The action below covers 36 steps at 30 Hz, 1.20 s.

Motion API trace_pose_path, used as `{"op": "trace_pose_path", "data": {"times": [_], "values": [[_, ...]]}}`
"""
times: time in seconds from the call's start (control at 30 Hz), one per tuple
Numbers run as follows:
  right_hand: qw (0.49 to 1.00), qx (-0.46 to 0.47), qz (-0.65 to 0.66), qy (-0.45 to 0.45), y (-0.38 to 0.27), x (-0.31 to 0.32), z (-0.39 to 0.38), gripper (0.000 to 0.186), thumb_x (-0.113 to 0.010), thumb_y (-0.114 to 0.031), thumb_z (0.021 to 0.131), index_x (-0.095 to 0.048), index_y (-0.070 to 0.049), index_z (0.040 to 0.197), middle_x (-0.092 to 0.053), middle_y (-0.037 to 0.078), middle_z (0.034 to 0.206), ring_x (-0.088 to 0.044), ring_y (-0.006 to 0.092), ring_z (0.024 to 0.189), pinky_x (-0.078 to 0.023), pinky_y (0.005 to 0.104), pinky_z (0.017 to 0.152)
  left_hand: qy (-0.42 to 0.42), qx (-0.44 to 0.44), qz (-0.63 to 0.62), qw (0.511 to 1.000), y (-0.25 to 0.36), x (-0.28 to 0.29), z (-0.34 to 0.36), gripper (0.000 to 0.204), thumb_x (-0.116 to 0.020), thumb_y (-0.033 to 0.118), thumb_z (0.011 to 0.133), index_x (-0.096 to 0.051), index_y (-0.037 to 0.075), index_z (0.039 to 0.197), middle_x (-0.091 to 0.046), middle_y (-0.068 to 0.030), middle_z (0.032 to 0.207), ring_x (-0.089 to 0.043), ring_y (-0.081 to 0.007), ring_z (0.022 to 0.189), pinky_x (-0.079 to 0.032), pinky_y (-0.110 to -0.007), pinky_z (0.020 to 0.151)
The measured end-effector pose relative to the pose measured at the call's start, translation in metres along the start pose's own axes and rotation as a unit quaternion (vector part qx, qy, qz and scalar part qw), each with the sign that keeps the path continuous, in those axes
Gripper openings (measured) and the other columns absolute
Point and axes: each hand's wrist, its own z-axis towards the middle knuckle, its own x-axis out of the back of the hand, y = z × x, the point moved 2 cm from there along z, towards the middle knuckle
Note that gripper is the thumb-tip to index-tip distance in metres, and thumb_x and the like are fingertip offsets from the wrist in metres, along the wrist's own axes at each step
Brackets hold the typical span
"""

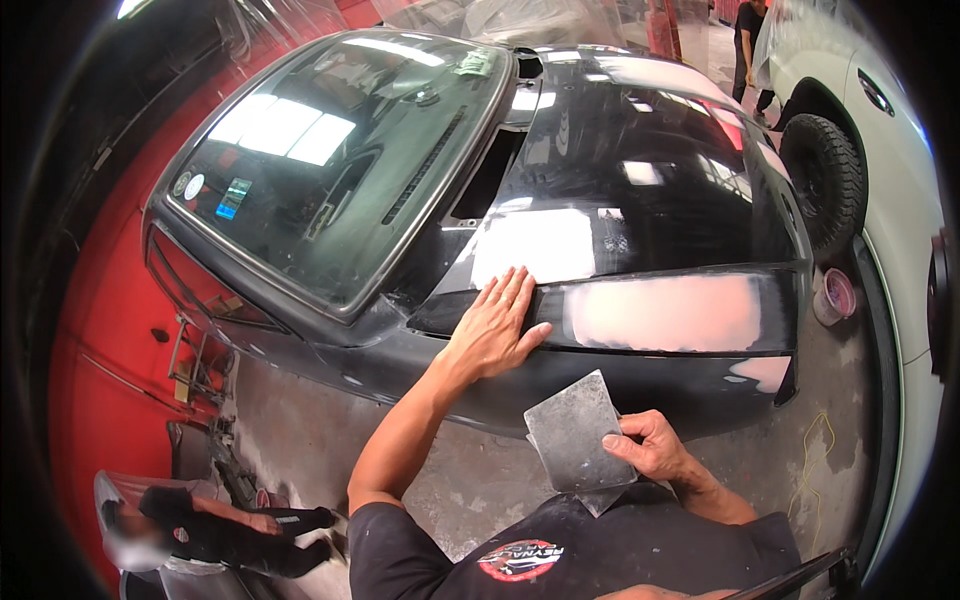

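My left hand (497,325) lies flat with fingers stretched out on the black fender (560,362) of a car, just beside the hood edge. To its right, a smooth pinkish patch of filler or primer (665,313) covers part of the fender top. Close to my chest, my right hand (655,447) pinches a dusty grey sheet of sandpaper (575,430) by its right side, thumb on top. A second layer shows under the sheet's left edge. The sandpaper is apart from the car.
The glossy black hood (640,180) and windshield (340,170) extend beyond my left hand. A white vehicle with a knobby tire (822,180) stands at right, near a small pink tub (833,297). One person (220,530) sits at lower left; another (748,50) stands far right.
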Motion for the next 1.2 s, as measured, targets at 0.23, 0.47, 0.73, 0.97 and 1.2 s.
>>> {"op": "trace_pose_path", "data": {"times": [0.23, 0.47, 0.73, 0.97, 1.2], "values": [[0.997, 0.007, 0.046, 0.056, -0.012, 0.014, -0.002, 0.026, -0.067, -0.014, 0.094, -0.062, 0.003, 0.075, -0.052, 0.000, 0.062, -0.041, 0.0046, 0.062, -0.035, 0.0289, 0.053, 0.126, 0.053, 0.025, 0.990, -0.050, 0.052, -0.004, 0.061, -0.055, 0.040, 0.098, -0.052, -0.008, 0.136, -0.051, -0.0291, 0.142, -0.045, -0.0412, 0.136, -0.029, -0.047, 0.118], [0.997, -0.026, 0.058, -0.036, -0.001, 0.017, 0.009, 0.027, -0.067, -0.013, 0.094, -0.061, 0.003, 0.073, -0.050, 0.000, 0.061, -0.039, 0.0052, 0.061, -0.034, 0.0292, 0.053, 0.111, 0.168, 0.001, 0.980, -0.073, 0.012, 0.108, 0.073, -0.042, 0.051, 0.102, -0.041, -0.006, 0.147, -0.033, -0.0288, 0.155, -0.028, -0.0404, 0.147, -0.022, -0.052, 0.120], [0.996, -0.046, 0.042, -0.064, 0.005, 0.028, 0.017, 0.022, -0.063, -0.014, 0.093, -0.068, 0.007, 0.089, -0.061, 0.001, 0.070, -0.051, 0.0071, 0.066, -0.041, 0.0263, 0.058, 0.047, 0.093, -0.016, 0.994, -0.027, -0.034, 0.108, 0.083, -0.039, 0.055, 0.099, -0.031, -0.009, 0.150, -0.026, -0.0345, 0.156, -0.021, -0.0448, 0.149, -0.014, -0.053, 0.123], [0.987, -0.061, 0.103, -0.105, 0.015, 0.013, 0.040, 0.028, -0.063, -0.020, 0.095, -0.070, 0.007, 0.093, -0.062, -0.003, 0.075, -0.047, 0.0045, 0.066, -0.036, 0.0240, 0.059, 0.042, 0.063, -0.102, 0.992, 0.005, 0.013, -0.031, 0.062, -0.046, 0.043, 0.102, -0.050, -0.008, 0.136, -0.044, -0.0288, 0.147, -0.036, -0.0380, 0.143, -0.025, -0.049, 0.121], [0.972, -0.044, 0.106, -0.206, 0.031, -0.092, 0.071, 0.035, -0.060, -0.026, 0.102, -0.066, 0.001, 0.082, -0.046, -0.011, 0.069, -0.031, 0.0006, 0.062, -0.022, 0.0235, 0.054, 0.336, 0.387, -0.408, 0.756, 0.091, -0.005, -0.294, 0.061, -0.058, 0.037, 0.100, -0.041, 0.003, 0.148, -0.042, -0.0171, 0.152, -0.046, -0.0314, 0.137, -0.036, -0.046, 0.115]]}}
